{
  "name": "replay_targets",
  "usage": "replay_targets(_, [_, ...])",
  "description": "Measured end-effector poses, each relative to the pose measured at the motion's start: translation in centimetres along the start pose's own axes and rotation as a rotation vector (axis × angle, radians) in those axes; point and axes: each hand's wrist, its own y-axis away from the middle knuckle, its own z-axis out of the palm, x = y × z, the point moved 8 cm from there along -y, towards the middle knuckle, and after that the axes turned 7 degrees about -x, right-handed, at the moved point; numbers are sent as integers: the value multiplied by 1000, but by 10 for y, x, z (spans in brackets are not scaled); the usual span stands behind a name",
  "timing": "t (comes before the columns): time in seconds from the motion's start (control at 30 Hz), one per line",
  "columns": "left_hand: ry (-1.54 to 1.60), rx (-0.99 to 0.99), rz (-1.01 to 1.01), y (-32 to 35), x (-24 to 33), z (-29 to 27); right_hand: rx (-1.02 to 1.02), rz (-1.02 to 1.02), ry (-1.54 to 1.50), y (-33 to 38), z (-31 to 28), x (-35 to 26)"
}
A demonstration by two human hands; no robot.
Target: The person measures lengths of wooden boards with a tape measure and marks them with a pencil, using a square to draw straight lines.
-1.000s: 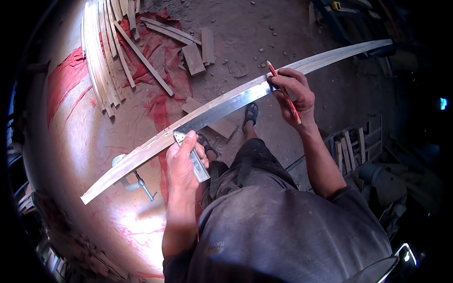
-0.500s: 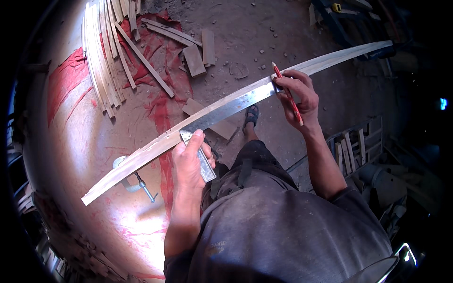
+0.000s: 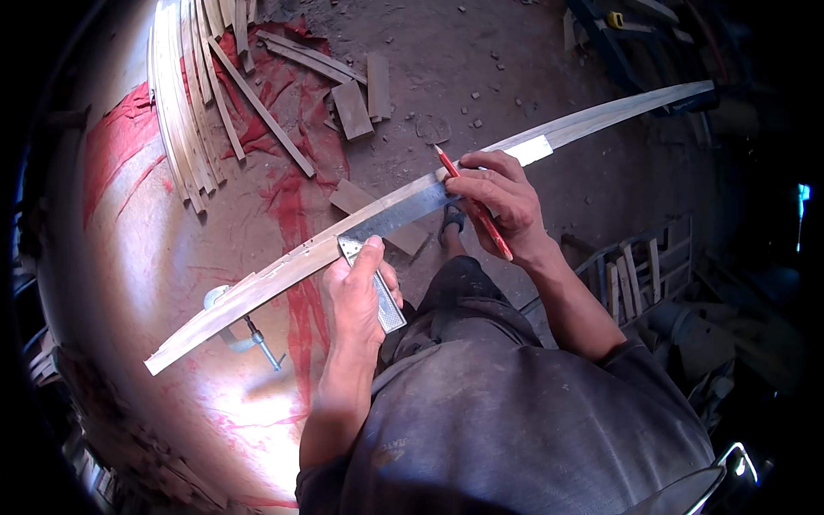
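A long pale wooden board (image 3: 283, 268) runs slantwise from lower left to upper right in front of me. Along its near side lies the steel blade of a try square (image 3: 396, 216), its end showing bright past my right hand. My left hand (image 3: 352, 292) is closed round the square's metal stock, thumb on top near the corner. My right hand (image 3: 508, 204) grips a red pencil (image 3: 489, 227), its tip pointing up and left, with fingers at the board and blade. Whether the tip touches wood I cannot tell. A C-clamp (image 3: 239, 340) sits on the board's left part.
Several thin wooden strips (image 3: 176, 129) lie at the upper left over red sheeting (image 3: 124, 142). Short wood blocks (image 3: 352, 112) and small scraps are scattered on the floor beyond the board. At right stands a rack (image 3: 631, 279) with wood pieces; a yellow tape measure (image 3: 614, 19) lies far right.
My right hand with the pencil has slid left along the blade toward my left hand, baring the blade's far end. My left hand and the square have shifted slightly right.
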Motion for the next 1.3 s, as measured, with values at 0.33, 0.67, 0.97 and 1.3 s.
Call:
replay_targets(0.33, [33,-16,-21,1,2,2,-36,28,-51,-3,1,6])
replay_targets(0.67, [55,-36,-16,-1,2,5,-30,35,-74,-4,-2,9])
replay_targets(0.97, [64,-36,-18,0,2,6,-40,37,-76,-3,-2,11])
replay_targets(1.3, [65,-24,-31,-1,-1,4,-37,36,-89,-3,-3,13])
